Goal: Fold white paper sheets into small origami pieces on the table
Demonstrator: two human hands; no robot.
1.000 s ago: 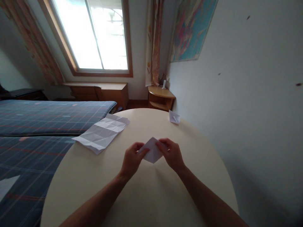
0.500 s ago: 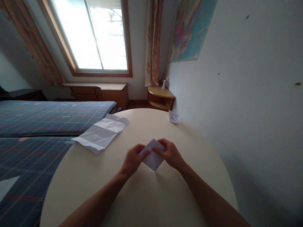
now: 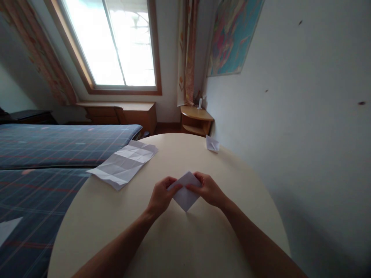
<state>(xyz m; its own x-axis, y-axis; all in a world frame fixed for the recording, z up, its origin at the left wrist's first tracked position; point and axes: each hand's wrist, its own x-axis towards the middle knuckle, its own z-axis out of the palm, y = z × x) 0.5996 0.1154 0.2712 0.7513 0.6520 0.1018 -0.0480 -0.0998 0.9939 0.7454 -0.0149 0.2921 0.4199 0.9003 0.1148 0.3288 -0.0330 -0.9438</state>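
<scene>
A small white folded paper (image 3: 185, 195), diamond-shaped with one corner pointing toward me, sits at the middle of the round cream table (image 3: 174, 247). My left hand (image 3: 160, 195) pinches its left edge with fingers curled. My right hand (image 3: 210, 189) grips its right side, the thumb lying across the top of the paper. Both hands rest low on or just above the tabletop.
A creased, unfolded white sheet (image 3: 123, 164) lies at the table's far left edge, partly over the plaid bed (image 3: 43, 154). A small folded paper piece (image 3: 212, 144) sits at the far right rim near the wall. A wooden corner shelf (image 3: 197, 117) stands behind.
Both hands and the folded paper have come slightly nearer to me and lower toward the table. The right thumb has slid further across the paper.
</scene>
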